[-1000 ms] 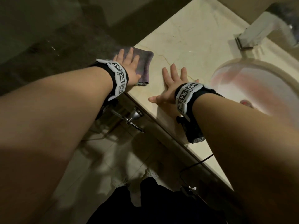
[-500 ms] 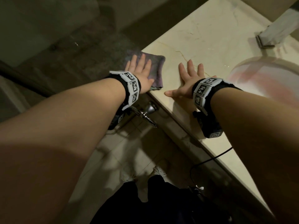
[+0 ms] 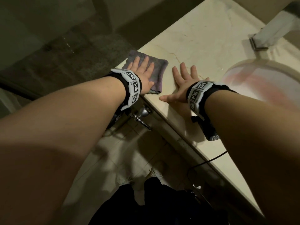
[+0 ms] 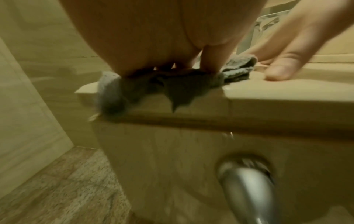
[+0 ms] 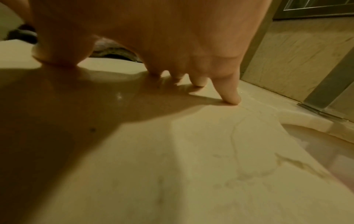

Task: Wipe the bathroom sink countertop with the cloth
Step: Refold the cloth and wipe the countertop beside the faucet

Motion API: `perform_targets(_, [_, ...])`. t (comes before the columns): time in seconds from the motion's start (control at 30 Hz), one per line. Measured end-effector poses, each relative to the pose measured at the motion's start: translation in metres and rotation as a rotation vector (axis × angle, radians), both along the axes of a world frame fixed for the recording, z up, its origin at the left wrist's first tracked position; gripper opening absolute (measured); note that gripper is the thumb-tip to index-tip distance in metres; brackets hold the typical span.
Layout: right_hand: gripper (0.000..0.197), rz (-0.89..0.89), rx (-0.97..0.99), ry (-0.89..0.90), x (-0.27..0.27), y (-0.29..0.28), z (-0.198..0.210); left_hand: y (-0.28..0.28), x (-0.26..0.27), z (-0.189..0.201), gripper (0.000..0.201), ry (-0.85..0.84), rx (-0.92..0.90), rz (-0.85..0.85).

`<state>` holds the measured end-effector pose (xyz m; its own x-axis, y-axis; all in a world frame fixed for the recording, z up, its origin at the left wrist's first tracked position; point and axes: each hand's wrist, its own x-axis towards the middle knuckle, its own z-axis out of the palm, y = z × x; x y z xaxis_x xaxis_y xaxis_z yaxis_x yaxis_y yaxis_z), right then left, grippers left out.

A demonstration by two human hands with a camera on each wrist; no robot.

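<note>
Dim, warm yellow cast throughout. Hard shadows under fingers (image 5: pixel 230 97) on surface (image 5: pixel 191 151). Wrist views soft, motion-blurred, noisy. Forearms blurred, edges bowed in head view.

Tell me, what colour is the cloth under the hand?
The cloth is greyish purple, seen best in the head view, lying under the left hand.

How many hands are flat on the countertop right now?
2. The left hand presses flat on the cloth at the countertop's corner; the right hand lies spread on the bare countertop beside it, between the cloth and the sink.
</note>
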<state>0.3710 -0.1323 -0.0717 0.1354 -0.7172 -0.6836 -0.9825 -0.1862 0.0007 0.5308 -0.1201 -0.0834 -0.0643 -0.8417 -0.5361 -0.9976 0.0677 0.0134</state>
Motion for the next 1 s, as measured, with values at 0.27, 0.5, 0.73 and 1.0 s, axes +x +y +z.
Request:
perform_targets(0.27, [0.129,-0.032,0.019,0.003,0.0,-0.008,0.002,-0.038,-0.02,-0.002,0.066,0.01,-0.033,-0.031])
perform_targets(0.5, [0.133,-0.028,-0.026,0.03,0.001,-0.007,-0.003,-0.01,-0.011,-0.006,0.065,-0.001,-0.06,-0.067])
perform_targets(0.73, [0.131,0.041,-0.092,0.04,0.001,0.0,-0.001,0.04,-0.002,-0.002,0.066,0.008,-0.039,-0.067])
perform_targets(1.0, [0.128,0.022,-0.097,0.087,-0.029,-0.004,0.002,0.052,-0.018,0.0,0.065,-0.003,-0.014,-0.058])
